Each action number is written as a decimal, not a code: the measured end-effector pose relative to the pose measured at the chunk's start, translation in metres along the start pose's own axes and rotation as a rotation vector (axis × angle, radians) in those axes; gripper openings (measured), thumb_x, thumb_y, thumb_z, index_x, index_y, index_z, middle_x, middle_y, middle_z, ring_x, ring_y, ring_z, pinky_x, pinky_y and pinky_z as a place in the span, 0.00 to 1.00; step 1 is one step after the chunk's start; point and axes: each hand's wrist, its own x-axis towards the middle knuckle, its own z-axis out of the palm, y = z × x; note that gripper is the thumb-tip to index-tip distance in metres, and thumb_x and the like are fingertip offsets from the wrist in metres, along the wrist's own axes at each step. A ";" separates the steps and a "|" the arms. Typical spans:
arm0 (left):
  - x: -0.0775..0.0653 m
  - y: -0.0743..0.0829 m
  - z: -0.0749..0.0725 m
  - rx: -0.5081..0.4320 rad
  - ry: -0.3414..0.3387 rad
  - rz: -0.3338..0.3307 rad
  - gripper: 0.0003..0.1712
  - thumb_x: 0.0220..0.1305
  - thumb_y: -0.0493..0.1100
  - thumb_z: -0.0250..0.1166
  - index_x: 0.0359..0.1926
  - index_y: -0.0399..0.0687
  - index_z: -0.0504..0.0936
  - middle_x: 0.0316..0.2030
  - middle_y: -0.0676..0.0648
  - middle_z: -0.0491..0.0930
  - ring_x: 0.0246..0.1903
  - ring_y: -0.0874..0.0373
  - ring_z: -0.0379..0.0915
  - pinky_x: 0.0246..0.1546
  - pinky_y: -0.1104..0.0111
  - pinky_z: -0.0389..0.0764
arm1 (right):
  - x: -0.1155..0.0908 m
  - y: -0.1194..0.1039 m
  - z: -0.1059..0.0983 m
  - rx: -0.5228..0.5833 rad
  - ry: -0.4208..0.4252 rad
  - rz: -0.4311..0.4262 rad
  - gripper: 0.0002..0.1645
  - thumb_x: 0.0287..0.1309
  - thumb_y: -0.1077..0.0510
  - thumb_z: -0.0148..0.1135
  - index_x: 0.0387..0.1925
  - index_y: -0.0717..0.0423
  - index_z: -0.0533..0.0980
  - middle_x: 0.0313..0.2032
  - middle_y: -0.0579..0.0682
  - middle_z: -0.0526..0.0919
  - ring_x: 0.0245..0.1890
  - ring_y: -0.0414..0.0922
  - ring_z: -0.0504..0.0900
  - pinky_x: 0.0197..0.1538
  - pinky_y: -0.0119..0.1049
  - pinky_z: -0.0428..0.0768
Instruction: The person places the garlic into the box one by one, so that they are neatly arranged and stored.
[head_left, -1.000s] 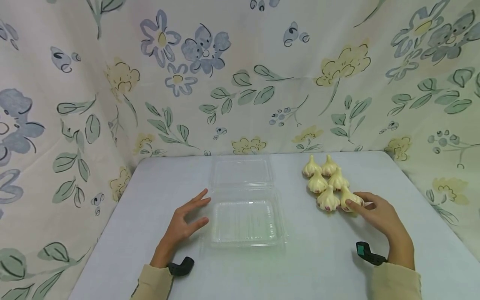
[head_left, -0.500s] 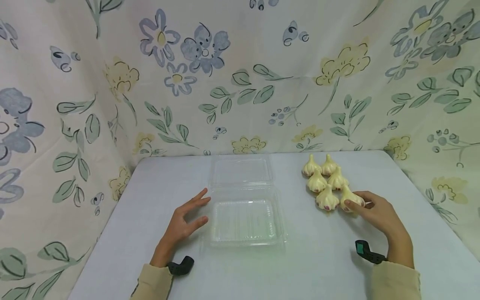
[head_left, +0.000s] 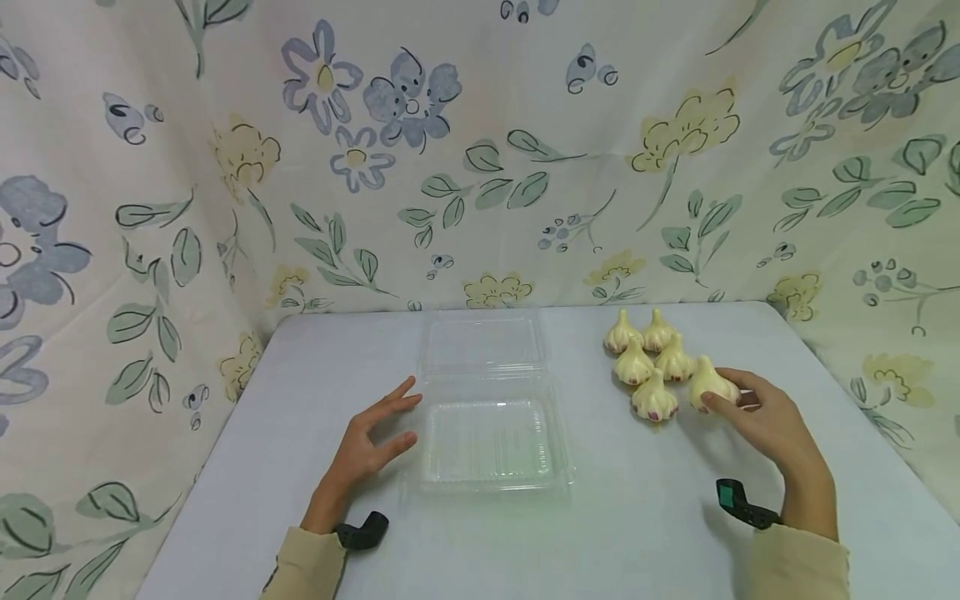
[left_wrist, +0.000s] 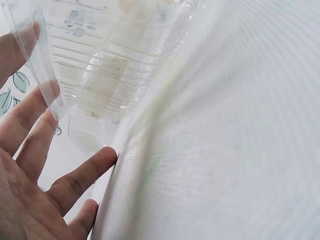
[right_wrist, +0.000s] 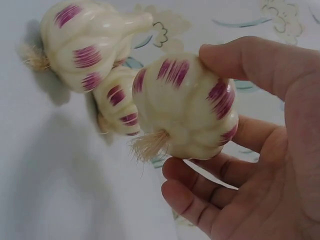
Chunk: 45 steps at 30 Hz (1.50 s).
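Observation:
My right hand (head_left: 768, 421) pinches a garlic bulb (head_left: 711, 385) between thumb and fingers, raised a little over the table. In the right wrist view this garlic bulb (right_wrist: 182, 107) shows purple streaks and a tuft of pale root fibres. Several more bulbs (head_left: 633, 363) stand grouped just left of it. A clear plastic clamshell box (head_left: 491, 487) lies with its lid (head_left: 483, 342) folded back, away from me. Beside the box's left edge is my left hand (head_left: 367, 446), fingers spread and straight. Seen from the left wrist, its fingertips (left_wrist: 107, 155) are right at the box's side.
The white-covered table (head_left: 630, 517) carries the box in its middle and the garlic at the back right. A floral curtain (head_left: 465, 225) hangs behind the table and along both sides. Each wrist wears a small black camera mount (head_left: 363, 532).
The right hand has lifted the nearest right-hand garlic bulb off the table, up and slightly to the right, away from the group. The left hand stays in place.

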 end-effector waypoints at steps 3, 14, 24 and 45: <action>0.000 -0.001 0.000 0.000 0.000 -0.004 0.31 0.59 0.36 0.72 0.65 0.51 0.80 0.74 0.45 0.67 0.75 0.58 0.62 0.71 0.77 0.57 | -0.002 -0.005 -0.003 0.017 0.016 -0.009 0.45 0.70 0.35 0.55 0.75 0.60 0.62 0.62 0.70 0.71 0.54 0.61 0.74 0.37 0.36 0.73; 0.000 -0.005 -0.001 -0.010 -0.014 -0.032 0.31 0.61 0.37 0.71 0.66 0.52 0.79 0.75 0.47 0.66 0.76 0.62 0.59 0.72 0.77 0.56 | -0.009 -0.028 -0.009 0.120 0.122 -0.131 0.41 0.68 0.42 0.64 0.72 0.60 0.65 0.52 0.45 0.78 0.41 0.28 0.75 0.37 0.26 0.74; 0.001 -0.001 -0.001 -0.003 -0.015 -0.050 0.30 0.61 0.38 0.71 0.66 0.51 0.79 0.75 0.49 0.66 0.76 0.62 0.59 0.72 0.76 0.56 | -0.009 -0.048 0.003 0.329 0.128 -0.250 0.29 0.69 0.53 0.65 0.65 0.61 0.70 0.50 0.26 0.75 0.47 0.21 0.76 0.45 0.14 0.75; 0.000 -0.001 0.000 -0.016 -0.009 -0.014 0.30 0.61 0.36 0.71 0.65 0.49 0.80 0.74 0.44 0.67 0.75 0.60 0.62 0.72 0.77 0.57 | -0.005 -0.085 0.040 0.417 -0.029 -0.356 0.24 0.67 0.55 0.67 0.60 0.60 0.74 0.45 0.40 0.82 0.45 0.32 0.83 0.41 0.28 0.83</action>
